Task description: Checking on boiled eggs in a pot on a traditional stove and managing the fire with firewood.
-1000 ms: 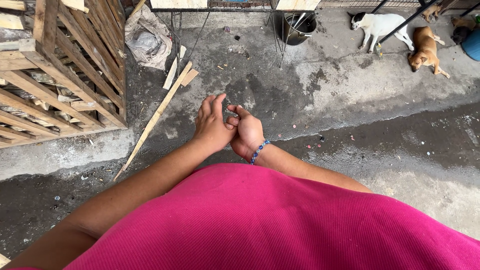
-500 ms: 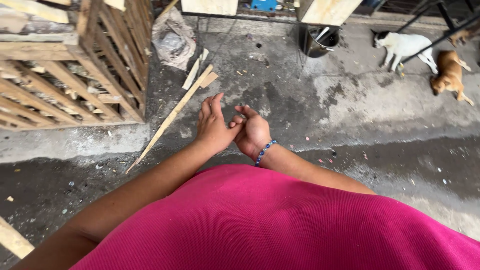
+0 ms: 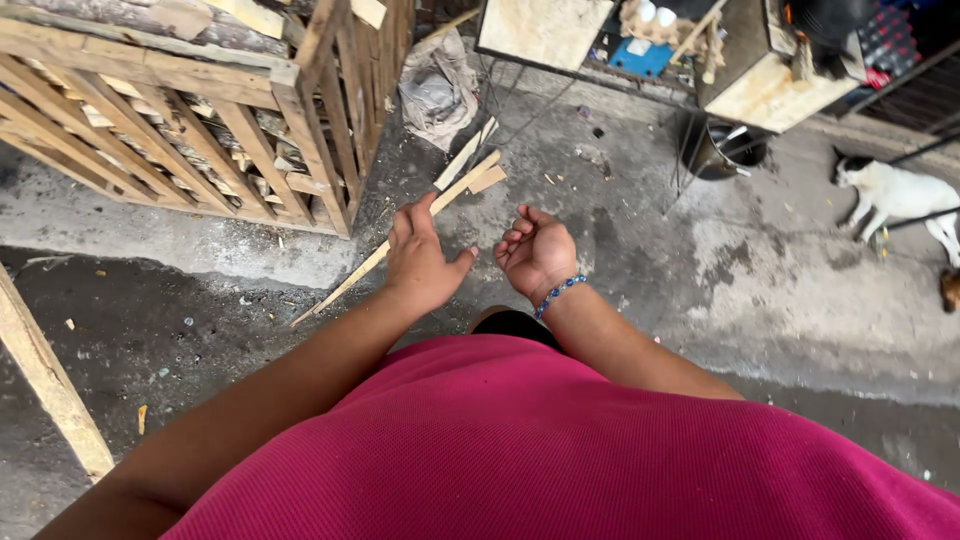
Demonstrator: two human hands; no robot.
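Hovering empty over the floor: left hand (image 3: 420, 262) open, fingers straight; right hand (image 3: 538, 252) loosely curled, holding nothing. Nearest thing, a long thin slat (image 3: 400, 240), lies on the concrete just beyond the left hand. Likely light, stiff, splintery; grip mid-length.
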